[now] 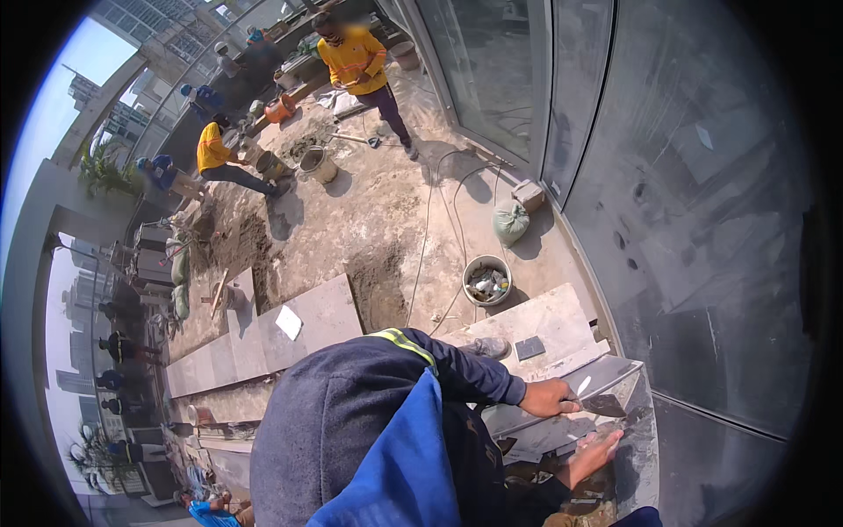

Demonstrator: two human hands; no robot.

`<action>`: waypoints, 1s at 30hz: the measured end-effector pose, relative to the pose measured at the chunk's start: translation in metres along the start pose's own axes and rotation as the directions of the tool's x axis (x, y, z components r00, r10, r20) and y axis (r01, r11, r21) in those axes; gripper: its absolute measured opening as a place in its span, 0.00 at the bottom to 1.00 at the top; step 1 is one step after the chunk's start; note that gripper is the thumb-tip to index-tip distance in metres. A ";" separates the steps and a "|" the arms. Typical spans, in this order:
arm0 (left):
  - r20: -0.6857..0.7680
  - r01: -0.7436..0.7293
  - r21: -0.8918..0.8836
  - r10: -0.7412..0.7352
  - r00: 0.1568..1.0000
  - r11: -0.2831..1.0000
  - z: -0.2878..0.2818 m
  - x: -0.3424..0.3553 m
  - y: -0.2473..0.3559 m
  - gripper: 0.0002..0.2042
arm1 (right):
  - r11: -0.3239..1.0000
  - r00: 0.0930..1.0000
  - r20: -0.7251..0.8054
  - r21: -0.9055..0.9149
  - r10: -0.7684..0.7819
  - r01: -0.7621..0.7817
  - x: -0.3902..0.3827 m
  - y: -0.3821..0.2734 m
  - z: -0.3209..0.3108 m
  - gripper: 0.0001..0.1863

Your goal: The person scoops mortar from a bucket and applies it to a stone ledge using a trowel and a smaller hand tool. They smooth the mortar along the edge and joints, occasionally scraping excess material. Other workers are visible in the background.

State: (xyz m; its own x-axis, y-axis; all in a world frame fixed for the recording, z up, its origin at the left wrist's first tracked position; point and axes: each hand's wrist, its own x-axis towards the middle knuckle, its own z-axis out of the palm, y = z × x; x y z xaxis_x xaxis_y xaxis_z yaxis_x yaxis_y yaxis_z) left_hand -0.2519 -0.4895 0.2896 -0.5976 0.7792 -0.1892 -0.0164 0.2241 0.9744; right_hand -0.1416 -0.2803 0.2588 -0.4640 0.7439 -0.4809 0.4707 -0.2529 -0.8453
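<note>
Neither of my hands can be made out in the head view. A co-worker in a dark hood (307, 422) crouches close in front, with blue cloth (395, 457) over the back. One bare hand (549, 399) of that person grips a trowel with a dark blade (604, 405). The person's other hand (593, 457), dusty at the fingers, is held palm up just below the blade. Both are over pale slabs beside the glass wall. A brownish shape at the lower edge is too cut off to identify.
A white bucket of debris (486, 281) and a tied greenish sack (510, 223) stand near the glass wall (694, 202). Long grey slabs (299, 321) lie at left. Cables cross the dusty floor. Farther off, people in yellow shirts (353, 57) work among buckets (317, 165).
</note>
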 end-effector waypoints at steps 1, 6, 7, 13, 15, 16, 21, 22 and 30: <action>-0.017 0.018 -0.033 -0.018 1.000 0.999 -0.004 -0.010 0.010 0.21 | 0.999 0.997 0.073 -0.032 -0.024 0.026 -0.030 -0.040 0.032 0.34; -0.321 -0.028 0.038 0.039 0.946 0.999 -0.079 -0.027 0.029 0.20 | 0.972 0.967 0.217 -0.157 -0.136 0.172 -0.105 -0.089 0.116 0.34; -0.341 -0.025 0.042 0.038 0.939 0.999 -0.094 -0.033 0.034 0.20 | 0.971 0.945 0.298 -0.145 -0.138 0.188 -0.108 -0.095 0.123 0.34; -0.229 -0.122 0.008 0.120 0.966 0.993 -0.121 -0.061 0.040 0.19 | 0.967 0.941 0.305 -0.156 -0.146 0.201 -0.120 -0.146 0.161 0.30; -0.180 -0.104 -0.053 0.093 0.979 0.993 -0.145 -0.058 0.044 0.19 | 0.971 0.936 0.319 -0.134 -0.149 0.200 -0.128 -0.147 0.155 0.27; -0.154 -0.008 0.002 0.008 0.988 1.000 -0.148 -0.058 0.051 0.19 | 0.958 0.927 0.352 -0.196 -0.132 0.211 -0.104 -0.146 0.151 0.26; -0.253 -0.249 -0.019 0.236 0.938 0.968 -0.155 -0.046 0.050 0.20 | 0.949 0.938 0.218 -0.107 -0.268 0.296 -0.134 -0.161 0.184 0.28; -0.276 -0.269 -0.014 0.255 0.927 0.963 -0.160 -0.044 0.049 0.20 | 0.948 0.935 0.244 -0.123 -0.258 0.294 -0.137 -0.161 0.188 0.29; -0.285 -0.162 0.005 0.157 0.946 0.987 -0.204 -0.071 0.045 0.19 | 0.915 0.876 0.409 -0.192 -0.255 0.356 -0.124 -0.175 0.217 0.30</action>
State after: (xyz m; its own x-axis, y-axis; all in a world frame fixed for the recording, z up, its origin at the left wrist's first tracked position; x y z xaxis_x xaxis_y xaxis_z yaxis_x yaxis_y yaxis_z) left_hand -0.3741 -0.6546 0.3713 -0.7961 0.6052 0.0082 0.0849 0.0983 0.9915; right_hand -0.3295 -0.4624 0.4158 -0.8336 0.4634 -0.3007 0.4091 0.1520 -0.8997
